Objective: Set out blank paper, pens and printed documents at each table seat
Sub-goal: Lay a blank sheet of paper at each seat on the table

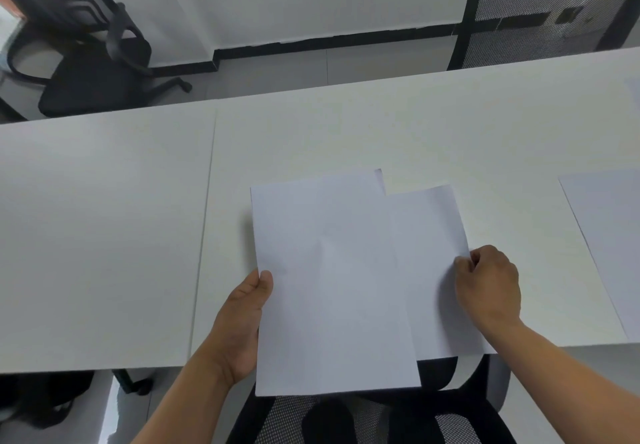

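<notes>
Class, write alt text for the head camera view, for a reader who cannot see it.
Two bare hands separate blank paper over a white table: the left hand grips a stack of sheets, and the right hand pinches one sheet sideways. Another sheet lies at right.

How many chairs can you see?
3: one chair on the floor far left, one mesh-backed chair behind the table's far right, one mesh chair right below the hands. Others may be hidden.
</notes>
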The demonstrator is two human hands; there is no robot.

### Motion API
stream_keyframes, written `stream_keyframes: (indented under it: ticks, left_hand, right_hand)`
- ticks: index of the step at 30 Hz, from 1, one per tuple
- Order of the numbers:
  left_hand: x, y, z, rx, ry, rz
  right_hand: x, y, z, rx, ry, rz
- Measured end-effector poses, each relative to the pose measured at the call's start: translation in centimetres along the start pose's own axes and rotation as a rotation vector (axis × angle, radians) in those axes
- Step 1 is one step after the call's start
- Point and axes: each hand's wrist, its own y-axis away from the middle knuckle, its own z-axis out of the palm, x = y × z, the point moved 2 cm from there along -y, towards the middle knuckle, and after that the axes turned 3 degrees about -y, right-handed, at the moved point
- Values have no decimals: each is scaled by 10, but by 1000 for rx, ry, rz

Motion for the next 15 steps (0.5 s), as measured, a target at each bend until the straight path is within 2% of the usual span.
stream_keyframes:
  ticks: [13, 15]
  left_hand:
    - [-3, 9, 20, -38, 19, 7]
    - [-2, 11, 23, -35, 27, 12]
  right_hand:
    - [0, 5, -6, 16, -68, 57]
    - [-8, 10, -11, 13, -81, 16]
